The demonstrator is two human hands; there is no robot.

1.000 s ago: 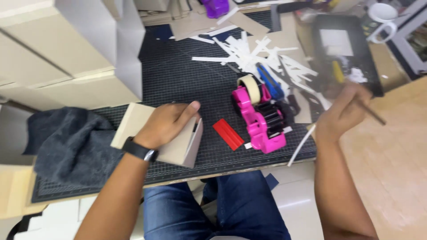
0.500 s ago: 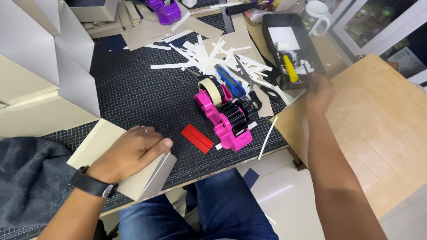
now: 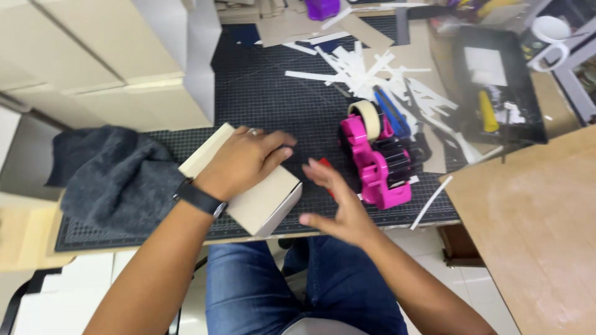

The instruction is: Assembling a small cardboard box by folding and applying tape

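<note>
My left hand (image 3: 242,162) lies flat on top of a small cream cardboard box (image 3: 261,201) that rests on the black cutting mat (image 3: 273,105), near its front edge. A black watch sits on that wrist. My right hand (image 3: 338,205) hovers open, fingers spread, just right of the box and holds nothing. A red flat piece (image 3: 325,165) on the mat is mostly hidden behind those fingers. A pink tape dispenser (image 3: 375,164) with a cream tape roll stands just right of my right hand.
A dark grey cloth (image 3: 112,180) lies left of the box. Large cream boxes (image 3: 99,68) are stacked at the back left. White paper strips (image 3: 366,71) litter the mat's far side. A black tray (image 3: 496,87) with a yellow tool sits right, above a wooden board (image 3: 534,229).
My right hand has come back from the black tray at the right and now hovers open beside the box. The left hand stays on the box. The view has shifted.
</note>
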